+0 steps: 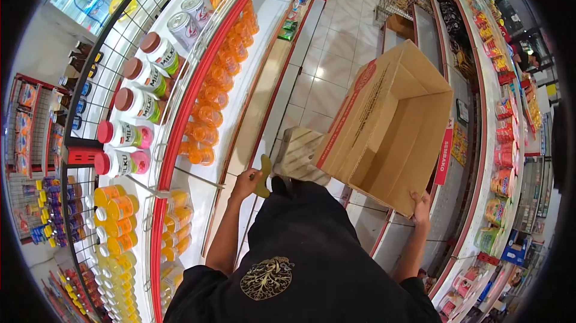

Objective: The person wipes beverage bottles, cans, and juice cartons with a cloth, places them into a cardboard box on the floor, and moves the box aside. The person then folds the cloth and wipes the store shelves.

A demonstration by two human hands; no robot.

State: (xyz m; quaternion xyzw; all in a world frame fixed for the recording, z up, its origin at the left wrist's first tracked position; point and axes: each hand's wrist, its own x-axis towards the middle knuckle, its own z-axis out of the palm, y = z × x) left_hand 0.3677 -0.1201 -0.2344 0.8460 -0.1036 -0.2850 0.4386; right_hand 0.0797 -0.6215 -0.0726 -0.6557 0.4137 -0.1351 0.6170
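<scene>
My right hand [421, 206] grips the lower edge of a cardboard box [366, 113], its fingers closed over the rim. The box is tilted with its open side toward the right, so the bare brown inner walls show. Red and dark print runs along its outer left side. On the other side, my left hand [243, 185] is closed on a curved olive-green object [264, 176] whose kind I cannot make out. A striped, pale stool-like block [301, 154] stands on the floor between my left hand and the box.
Left, a red-edged shelf [198, 77] holds Milku bottles [139, 104], cans [185, 26], orange bottles [210, 116] and yellow bottles [117, 218]. Packaged snacks [505, 131] fill the right-hand shelf. A tiled aisle [339, 35] runs ahead, with a wire basket rack [396, 2] at its far right.
</scene>
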